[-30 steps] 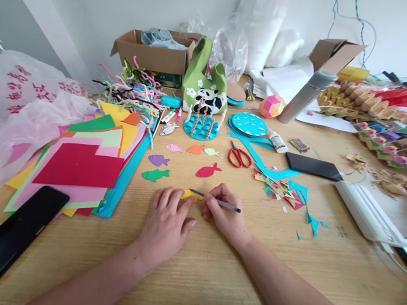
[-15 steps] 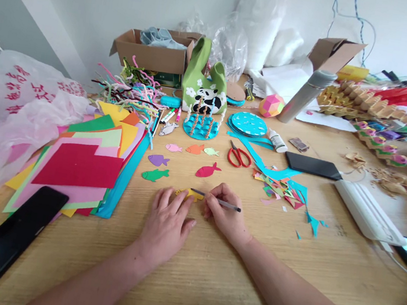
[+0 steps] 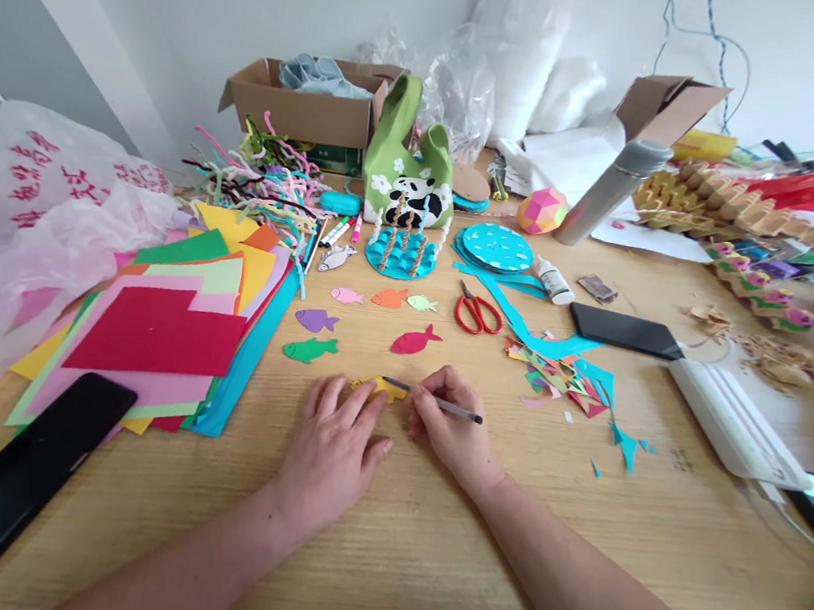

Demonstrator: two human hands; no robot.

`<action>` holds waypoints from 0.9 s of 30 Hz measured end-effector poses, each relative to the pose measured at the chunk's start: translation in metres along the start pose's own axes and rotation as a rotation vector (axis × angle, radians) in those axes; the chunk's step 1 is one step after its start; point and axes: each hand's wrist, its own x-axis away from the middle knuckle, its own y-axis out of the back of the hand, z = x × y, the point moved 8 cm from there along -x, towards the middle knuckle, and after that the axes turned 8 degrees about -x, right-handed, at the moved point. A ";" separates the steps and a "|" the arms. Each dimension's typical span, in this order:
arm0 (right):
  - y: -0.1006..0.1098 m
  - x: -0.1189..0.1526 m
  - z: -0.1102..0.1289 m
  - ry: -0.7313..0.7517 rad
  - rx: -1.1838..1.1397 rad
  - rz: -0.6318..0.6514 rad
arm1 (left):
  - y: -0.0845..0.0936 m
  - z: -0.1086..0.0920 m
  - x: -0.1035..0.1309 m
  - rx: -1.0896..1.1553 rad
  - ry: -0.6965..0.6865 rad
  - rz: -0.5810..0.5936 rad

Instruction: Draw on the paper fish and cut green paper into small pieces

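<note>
My right hand (image 3: pixel 451 426) is closed round a dark pen (image 3: pixel 454 410), its tip touching a yellow paper fish (image 3: pixel 390 391). Spread over the lower left part of that fish, my left hand (image 3: pixel 337 437) presses it to the wooden table with its fingertips. Beyond my hands lie a red fish (image 3: pixel 416 339), a green fish (image 3: pixel 310 349), a purple fish (image 3: pixel 315 319) and small pink, orange and pale green fish. Red-handled scissors (image 3: pixel 479 311) lie open behind the red fish.
Coloured paper sheets (image 3: pixel 160 336) and a black phone (image 3: pixel 22 483) lie left. Blue and mixed scraps (image 3: pixel 555 376), a glue bottle (image 3: pixel 554 281), a dark phone (image 3: pixel 625 331) and a white power bank (image 3: pixel 739 422) are right. A panda bag (image 3: pixel 410 174) and grey flask (image 3: pixel 614 195) stand behind.
At the far right edge, another person's hand has gone out of view. My own hands, the pen and the yellow fish show no clear movement.
</note>
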 end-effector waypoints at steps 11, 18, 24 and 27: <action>0.000 0.000 -0.001 0.002 -0.013 0.003 | -0.001 0.000 0.000 0.003 0.004 0.013; -0.002 0.000 0.000 0.000 -0.025 0.017 | 0.000 0.000 0.000 0.003 0.003 0.007; 0.001 0.000 0.000 0.028 0.002 -0.003 | -0.001 0.000 0.000 -0.009 0.008 0.025; 0.002 0.000 0.000 0.030 0.005 -0.009 | -0.001 0.000 0.000 -0.008 0.008 0.022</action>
